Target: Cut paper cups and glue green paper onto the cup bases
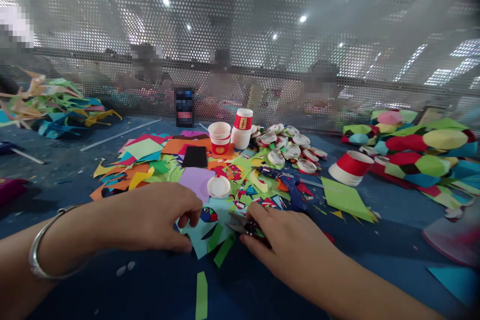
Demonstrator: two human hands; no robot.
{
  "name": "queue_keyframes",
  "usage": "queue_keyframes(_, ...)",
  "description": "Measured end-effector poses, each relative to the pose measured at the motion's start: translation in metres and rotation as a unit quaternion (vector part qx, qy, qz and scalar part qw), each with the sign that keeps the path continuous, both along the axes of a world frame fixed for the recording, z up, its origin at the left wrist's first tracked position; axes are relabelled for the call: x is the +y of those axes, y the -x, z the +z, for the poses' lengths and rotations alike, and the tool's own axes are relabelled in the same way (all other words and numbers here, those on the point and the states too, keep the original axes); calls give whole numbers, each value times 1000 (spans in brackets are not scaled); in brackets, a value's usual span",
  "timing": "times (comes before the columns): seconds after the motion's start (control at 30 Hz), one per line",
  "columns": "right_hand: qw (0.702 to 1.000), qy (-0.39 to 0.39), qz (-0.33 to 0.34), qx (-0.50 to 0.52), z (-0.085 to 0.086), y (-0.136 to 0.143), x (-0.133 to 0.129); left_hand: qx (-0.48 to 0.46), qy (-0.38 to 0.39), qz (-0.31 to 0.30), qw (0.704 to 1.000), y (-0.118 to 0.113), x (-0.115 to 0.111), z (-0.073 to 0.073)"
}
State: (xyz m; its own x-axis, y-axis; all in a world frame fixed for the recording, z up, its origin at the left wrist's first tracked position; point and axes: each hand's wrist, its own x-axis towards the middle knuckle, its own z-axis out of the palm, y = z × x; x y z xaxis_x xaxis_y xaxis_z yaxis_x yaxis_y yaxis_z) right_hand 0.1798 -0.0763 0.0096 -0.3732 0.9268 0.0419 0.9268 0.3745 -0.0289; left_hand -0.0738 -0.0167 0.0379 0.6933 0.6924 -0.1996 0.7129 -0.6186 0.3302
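My left hand (161, 217), with a silver bangle at the wrist, hovers at the left edge of a light blue paper piece (198, 240). Its fingers are curled but apart, with nothing seen between them. In my right hand (277, 230) is a small pair of scissors (238, 222), blades pointing left over the blue paper. Green paper strips (224, 251) lie just below the blades. A round white paper disc (218, 187) rests beyond the hands, beside a purple sheet (197, 180). Colored scraps (240, 172) spread around it.
Behind the scraps stand stacked paper cups (242, 135) and a phone (184, 107). Many round white-rimmed pieces (292, 150) are heaped right of them. Another cup stack (350, 167) lies tilted at right, near colorful paper balls (416, 160). Cut paper (56, 105) is piled at left.
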Motion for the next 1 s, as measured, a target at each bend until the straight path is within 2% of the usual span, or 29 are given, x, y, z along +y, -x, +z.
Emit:
queue_keyframes(0.17, 1000, 1, 6, -2, -2, -1, 1, 12, -1, 2, 1000, 2, -11, -2)
queue_keyframes(0.33, 1000, 3, 3, -4, -1, -1, 0, 17, 33, -3, 999, 0, -9, 0)
queue_keyframes(0.6, 1000, 14, -6, -1, 0, 2, -2, 40, -29, 1, 999, 6, -6, -5)
queue_keyframes(0.83, 1000, -5, 1, -4, -2, 1, -2, 33, 4, 0, 999, 5, -8, -4)
queue_keyframes(1.0, 1000, -11, -3, -15, -1, 3, -4, 25, -11, 22, 999, 5, -11, -6)
